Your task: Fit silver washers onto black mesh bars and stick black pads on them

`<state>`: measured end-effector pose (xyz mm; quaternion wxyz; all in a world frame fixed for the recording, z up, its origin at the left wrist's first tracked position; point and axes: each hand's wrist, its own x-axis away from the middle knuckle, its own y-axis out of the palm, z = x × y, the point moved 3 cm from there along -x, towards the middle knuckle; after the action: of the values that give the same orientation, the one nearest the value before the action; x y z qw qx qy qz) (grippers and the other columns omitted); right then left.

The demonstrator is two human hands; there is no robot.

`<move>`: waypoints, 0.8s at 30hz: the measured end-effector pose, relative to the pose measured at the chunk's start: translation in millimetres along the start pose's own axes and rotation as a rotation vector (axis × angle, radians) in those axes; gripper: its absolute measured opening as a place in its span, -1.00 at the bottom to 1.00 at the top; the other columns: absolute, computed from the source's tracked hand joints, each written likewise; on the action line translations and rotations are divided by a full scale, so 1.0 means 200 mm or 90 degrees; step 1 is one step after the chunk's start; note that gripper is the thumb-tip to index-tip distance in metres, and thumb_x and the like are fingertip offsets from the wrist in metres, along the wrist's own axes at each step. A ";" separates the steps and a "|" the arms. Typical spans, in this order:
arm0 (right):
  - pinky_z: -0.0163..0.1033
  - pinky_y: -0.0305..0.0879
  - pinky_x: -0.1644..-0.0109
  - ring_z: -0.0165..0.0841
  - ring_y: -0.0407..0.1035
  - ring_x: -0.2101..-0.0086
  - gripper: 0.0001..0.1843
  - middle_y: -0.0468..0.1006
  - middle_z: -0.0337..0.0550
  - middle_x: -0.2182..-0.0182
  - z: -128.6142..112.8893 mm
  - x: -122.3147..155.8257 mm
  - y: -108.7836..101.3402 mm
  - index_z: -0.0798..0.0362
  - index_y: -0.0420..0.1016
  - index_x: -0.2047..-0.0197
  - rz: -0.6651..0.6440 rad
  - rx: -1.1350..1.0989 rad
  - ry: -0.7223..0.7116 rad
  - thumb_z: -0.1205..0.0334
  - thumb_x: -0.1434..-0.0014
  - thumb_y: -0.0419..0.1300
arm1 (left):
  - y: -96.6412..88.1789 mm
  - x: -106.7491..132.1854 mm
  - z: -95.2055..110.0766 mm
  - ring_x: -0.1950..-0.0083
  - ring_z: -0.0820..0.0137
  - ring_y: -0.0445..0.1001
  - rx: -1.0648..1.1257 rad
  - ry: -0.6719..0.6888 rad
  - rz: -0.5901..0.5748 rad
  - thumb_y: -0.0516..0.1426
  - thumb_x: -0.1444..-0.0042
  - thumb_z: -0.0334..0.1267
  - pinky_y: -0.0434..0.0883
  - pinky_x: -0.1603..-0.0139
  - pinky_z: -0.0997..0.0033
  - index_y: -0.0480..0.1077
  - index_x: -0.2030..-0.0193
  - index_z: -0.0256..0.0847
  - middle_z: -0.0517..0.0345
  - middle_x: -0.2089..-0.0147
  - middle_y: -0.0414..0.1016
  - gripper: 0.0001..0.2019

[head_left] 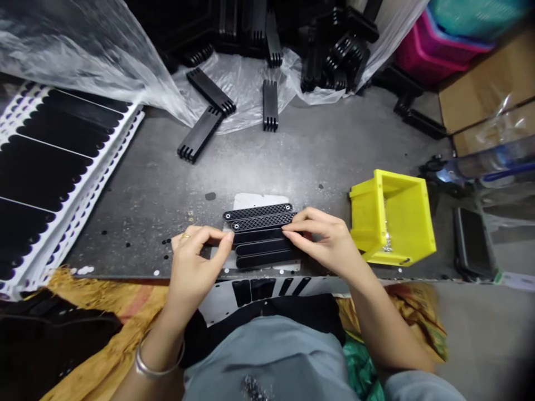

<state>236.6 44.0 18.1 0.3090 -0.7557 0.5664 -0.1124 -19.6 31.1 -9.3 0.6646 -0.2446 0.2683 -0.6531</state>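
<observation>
1. A grey metal table (159,184) holds black ribbed bars (200,133), some on plastic sheeting (238,94), with a yellow bin (393,220) to the right.
2. A stack of black strips (261,236) lies on a white card (254,200) near the table's front edge.
3. The left hand (194,267) and right hand (321,236) each pinch one end of the stack, fingers closed on it.

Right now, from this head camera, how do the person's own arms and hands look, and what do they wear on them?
The left hand and right hand are bare, with no gloves. The left hand wears a thin gold-coloured ring on one finger, and a plain silver-coloured bangle circles its wrist. The right wrist shows no jewellery. The forearms are bare, and a grey-blue sleeve shows near the right elbow.
</observation>
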 end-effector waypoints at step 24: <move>-0.11 0.54 0.07 -0.28 0.48 0.12 -0.75 0.55 -0.06 0.15 -0.26 0.52 0.15 0.02 0.56 -0.08 0.001 -0.071 -0.177 0.40 -0.36 0.24 | 0.08 0.34 0.21 0.20 0.42 0.47 0.119 0.102 -0.194 -0.01 -0.47 -0.37 0.38 0.16 0.45 0.38 0.21 -0.14 0.20 0.25 0.44 -0.79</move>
<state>221.0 -75.7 22.2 0.3422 -0.7793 0.5244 0.0250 21.1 -37.8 8.5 0.5542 -0.1671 0.2182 -0.7857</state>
